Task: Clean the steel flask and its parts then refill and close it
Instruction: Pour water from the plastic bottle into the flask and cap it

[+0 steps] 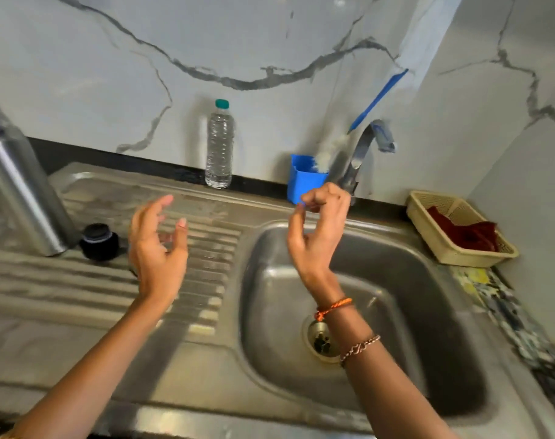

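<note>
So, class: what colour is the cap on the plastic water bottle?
Teal green cap, seen in the head view.

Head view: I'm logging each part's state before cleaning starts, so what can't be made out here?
- Flask: its top and left side are cut off by the frame edge, so its mouth is unseen.
- Cap: too dark and blurred to show detail.
- Brush in the blue holder: motion-blurred; its lower end is hidden inside.
- Right hand: whether its curled fingers pinch anything is unclear.
- Drain: partly hidden by the right wrist.
</note>
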A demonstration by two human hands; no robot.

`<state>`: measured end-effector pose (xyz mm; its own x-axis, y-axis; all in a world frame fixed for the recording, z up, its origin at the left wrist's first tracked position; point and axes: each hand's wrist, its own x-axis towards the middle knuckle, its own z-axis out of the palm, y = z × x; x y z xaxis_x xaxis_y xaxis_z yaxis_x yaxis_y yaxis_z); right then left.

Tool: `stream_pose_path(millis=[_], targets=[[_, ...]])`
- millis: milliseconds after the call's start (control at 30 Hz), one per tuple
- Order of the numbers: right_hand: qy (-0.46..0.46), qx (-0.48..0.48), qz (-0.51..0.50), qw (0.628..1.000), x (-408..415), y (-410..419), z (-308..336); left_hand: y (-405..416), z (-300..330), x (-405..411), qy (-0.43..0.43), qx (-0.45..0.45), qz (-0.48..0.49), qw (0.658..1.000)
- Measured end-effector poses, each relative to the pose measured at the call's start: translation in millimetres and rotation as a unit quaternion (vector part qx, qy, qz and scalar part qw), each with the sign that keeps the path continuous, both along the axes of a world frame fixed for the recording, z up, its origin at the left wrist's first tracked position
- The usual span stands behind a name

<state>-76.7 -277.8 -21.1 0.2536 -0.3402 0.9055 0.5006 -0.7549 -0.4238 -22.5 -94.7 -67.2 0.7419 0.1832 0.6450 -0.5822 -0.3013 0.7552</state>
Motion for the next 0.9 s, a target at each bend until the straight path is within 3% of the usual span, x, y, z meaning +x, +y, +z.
stream_pose_path(millis=[133,233,300,433,733,900], targets=[[0.044,0.051,0.082,0.994,26,82,-11,68,-4,19,-0.045,-0.029,0.04,0.998],[0.157,0.098,0.132,0.974,48,136,-12,116,0,34,-0.055,-0.044,0.089,0.994],[0.262,0.132,0.164,0.942,66,165,-9,142,7,46,-0.043,-0.056,0.1,0.992],[0.436,0.14,0.235,0.857,105,204,-4,184,17,70,0.068,-0.098,0.07,0.99],[0.538,0.053,0.296,0.788,166,255,5,232,38,127,0.244,-0.054,-0.143,0.958],[0.48,0.083,0.298,0.821,177,270,1,231,52,136,0.223,0.025,-0.138,0.965]])
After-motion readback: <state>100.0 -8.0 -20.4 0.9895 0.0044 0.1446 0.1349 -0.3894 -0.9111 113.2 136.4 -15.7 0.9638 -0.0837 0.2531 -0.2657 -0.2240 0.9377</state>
